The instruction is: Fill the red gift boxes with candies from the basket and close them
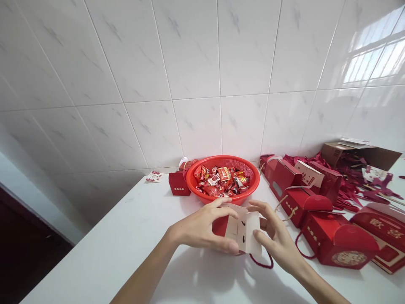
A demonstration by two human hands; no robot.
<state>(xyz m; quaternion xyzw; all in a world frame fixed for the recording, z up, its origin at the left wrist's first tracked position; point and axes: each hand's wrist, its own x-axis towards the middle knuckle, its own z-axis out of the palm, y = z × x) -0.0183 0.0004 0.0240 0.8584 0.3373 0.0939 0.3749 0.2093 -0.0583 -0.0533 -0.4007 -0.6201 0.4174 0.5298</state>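
Note:
Between my hands stands a small red cardboard gift box [233,231], its white inside and raised flap facing me. Two dark spots of cord show on the flap, and a dark red cord handle [264,265] loops out at the lower right. My left hand [205,226] spans the box from the left, thumb along the near side and fingers over the far side. My right hand [280,238] grips the white flap at the right edge, thumb in front and fingers behind. Just beyond the box is a red plastic basket [251,169] holding wrapped candies [223,177].
A small red box [179,184] and a printed card [155,177] lie left of the basket. Several closed red gift boxes [341,238] crowd the right side. Behind them are dark red ribbons [348,190] and an open brown carton [330,156]. A tiled wall [202,126] borders the white table [126,245].

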